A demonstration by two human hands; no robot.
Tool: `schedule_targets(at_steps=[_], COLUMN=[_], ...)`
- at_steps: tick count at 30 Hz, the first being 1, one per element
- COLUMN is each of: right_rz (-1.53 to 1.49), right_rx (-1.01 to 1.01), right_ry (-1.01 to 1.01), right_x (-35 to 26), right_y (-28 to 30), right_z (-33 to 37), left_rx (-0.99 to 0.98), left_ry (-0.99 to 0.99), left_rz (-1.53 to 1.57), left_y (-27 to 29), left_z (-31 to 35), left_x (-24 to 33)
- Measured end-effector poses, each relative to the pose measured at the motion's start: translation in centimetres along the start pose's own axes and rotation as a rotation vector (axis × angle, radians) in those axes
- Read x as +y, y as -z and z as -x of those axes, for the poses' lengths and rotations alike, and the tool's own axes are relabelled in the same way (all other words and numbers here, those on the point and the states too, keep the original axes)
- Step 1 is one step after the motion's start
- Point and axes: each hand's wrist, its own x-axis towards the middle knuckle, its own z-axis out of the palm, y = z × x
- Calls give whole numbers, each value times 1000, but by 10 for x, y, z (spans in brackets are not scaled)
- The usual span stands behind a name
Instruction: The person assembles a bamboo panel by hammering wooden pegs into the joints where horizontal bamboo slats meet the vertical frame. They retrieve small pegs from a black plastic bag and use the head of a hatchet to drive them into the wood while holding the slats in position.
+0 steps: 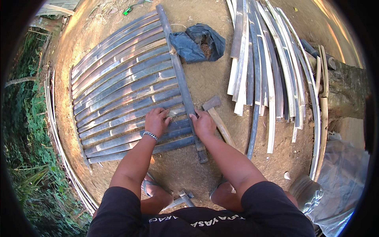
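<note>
A panel of dark split-bamboo slats (134, 79) lies on the ground, its slats running side by side to a long bamboo crosspiece (179, 75) on the right. My left hand (157, 120) grips one of the lower slats near its right end, thumb and fingers bent around it. Against the crosspiece is my right hand (205, 123), its thumb over the bar and its other fingers partly hidden. Just right of that hand lies a hatchet with a dull metal head (212, 103) and a pale wooden handle (222, 127).
A dark plastic bag (189, 44) with small brown pieces inside sits beyond the crosspiece. Many loose bamboo strips (268, 71) lie at the right. A log (347, 91) and clear plastic sheeting (339, 173) are farther right. Green plants (29, 158) border the left. My sandalled feet are below.
</note>
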Motion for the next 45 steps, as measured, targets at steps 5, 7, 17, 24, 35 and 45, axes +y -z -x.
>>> schedule_targets(at_steps=[5,7,17,24,35,45], right_rz=[-20,-12,73,60,-122,-171], right_rx=[27,25,66,59,-129,291], right_ry=[-11,-22,99,153,201,275], right_x=[4,4,13,20,13,-56], right_y=[-5,-7,-14,-16,33,85], right_z=[4,5,3,0,2,-189], left_rx=[76,35,-370,-422,-530,-631], left_ry=[-59,-125,-95,-71,-7,52], left_rz=[114,30,-164,-143,-180,-153], left_y=[0,-2,-9,-9,7,12], left_z=[-18,-34,-77,-82,-90,-99], left_x=[14,25,55,57,77,81])
